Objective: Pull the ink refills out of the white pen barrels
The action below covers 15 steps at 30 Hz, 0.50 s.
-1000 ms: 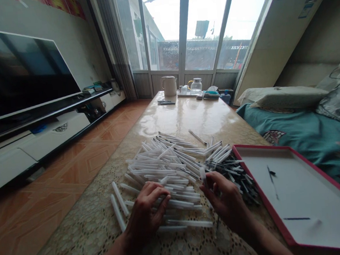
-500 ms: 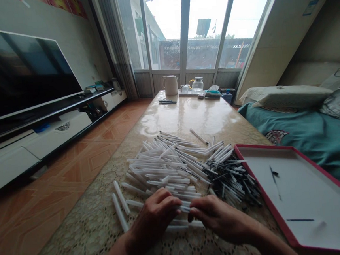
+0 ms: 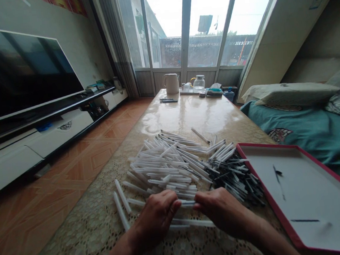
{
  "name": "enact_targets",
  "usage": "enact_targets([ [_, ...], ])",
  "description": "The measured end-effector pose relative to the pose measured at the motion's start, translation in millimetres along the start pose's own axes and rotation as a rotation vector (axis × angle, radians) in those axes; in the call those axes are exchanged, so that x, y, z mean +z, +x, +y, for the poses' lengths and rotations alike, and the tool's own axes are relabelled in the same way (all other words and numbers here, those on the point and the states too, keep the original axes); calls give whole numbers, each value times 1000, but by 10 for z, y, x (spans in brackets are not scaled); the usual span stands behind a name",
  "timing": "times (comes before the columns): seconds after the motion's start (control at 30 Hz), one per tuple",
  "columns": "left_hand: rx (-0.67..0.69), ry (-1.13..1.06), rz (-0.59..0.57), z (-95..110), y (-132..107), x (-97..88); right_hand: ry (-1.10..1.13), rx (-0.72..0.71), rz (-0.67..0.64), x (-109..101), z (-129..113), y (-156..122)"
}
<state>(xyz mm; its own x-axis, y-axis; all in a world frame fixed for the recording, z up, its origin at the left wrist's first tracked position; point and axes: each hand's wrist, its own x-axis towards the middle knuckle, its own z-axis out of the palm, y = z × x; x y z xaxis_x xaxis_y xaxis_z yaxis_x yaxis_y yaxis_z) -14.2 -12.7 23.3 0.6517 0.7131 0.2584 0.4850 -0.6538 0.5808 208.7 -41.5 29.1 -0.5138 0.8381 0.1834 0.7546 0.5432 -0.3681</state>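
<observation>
Between my two hands is a translucent white pen with a dark line along it, held level just above the table. My left hand is closed on its left end, and my right hand pinches its right end. The fingers hide both ends. Just beyond my hands lies a heap of white pen barrels. To its right sits a pile of thin dark-tipped refills and black pieces. Loose barrels rest beneath my hands, and two more barrels lie left of my left hand.
A red-rimmed shallow box with a few dark pieces in it is at the right. On the far end of the table stand a beige jug, a glass pot and a tissue pack. A teal-covered seat flanks the table.
My right hand has closed around the pen's right end; a dark bit seen under its fingertips before is now hidden. The pen is more level. The view has shifted slightly.
</observation>
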Motion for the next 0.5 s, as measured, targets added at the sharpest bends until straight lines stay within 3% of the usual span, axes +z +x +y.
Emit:
enact_targets([
  [0.2,-184,-209,-66,62,34,-75,-230,-115,50,-109,-78,27],
  [0.33,-240,-355,-111,65,30,-107,-240,-116,41,-115,-116,31],
  [0.4,-227,-329,-96,41,22,-91,-168,-70,26,-97,-115,24],
  [0.5,-98,-189,-31,-15,3,-32,5,30,-10,-90,-102,3],
])
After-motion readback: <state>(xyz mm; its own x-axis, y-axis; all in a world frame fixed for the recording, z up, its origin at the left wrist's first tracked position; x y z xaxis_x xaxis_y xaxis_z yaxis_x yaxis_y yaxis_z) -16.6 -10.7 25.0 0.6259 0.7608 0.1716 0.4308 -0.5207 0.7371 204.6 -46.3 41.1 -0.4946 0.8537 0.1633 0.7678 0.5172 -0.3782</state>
